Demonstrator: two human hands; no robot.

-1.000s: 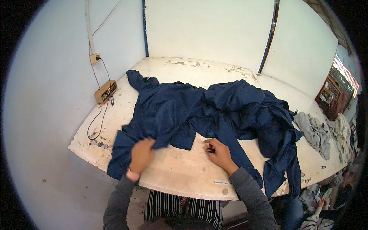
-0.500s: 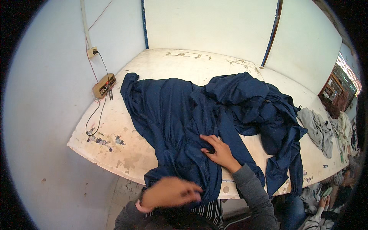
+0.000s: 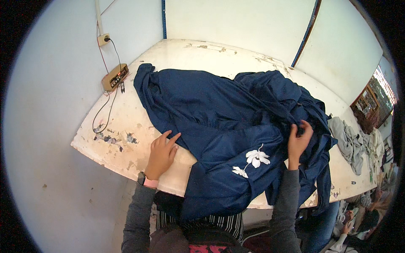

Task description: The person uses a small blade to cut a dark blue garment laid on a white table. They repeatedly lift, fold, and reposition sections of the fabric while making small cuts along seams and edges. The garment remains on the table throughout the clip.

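A large navy blue garment (image 3: 190, 97) lies crumpled over the table, its near end hanging past the front edge. White flowers (image 3: 257, 157) stand out on the part laid toward me. My left hand (image 3: 162, 154) rests with spread fingers at the garment's left edge, partly over bare tabletop, and holds nothing. On the right, my right hand (image 3: 298, 141) is at the bunched navy folds, its fingers bent and the thumb apart from them. No pinched cloth shows between them.
A worn white table (image 3: 168, 179) fills the corner between walls. At its left edge sits a small brown electrical box (image 3: 115, 77), its cable running to a wall socket (image 3: 103, 39). Pale grey cloths (image 3: 346, 139) lie at the right end. Another person's hand (image 3: 346, 227) shows lower right.
The near part of the garment has been turned over toward the right, bringing the white flowers into view. My left hand moved up and left to the cloth's edge; my right hand moved right and farther away.
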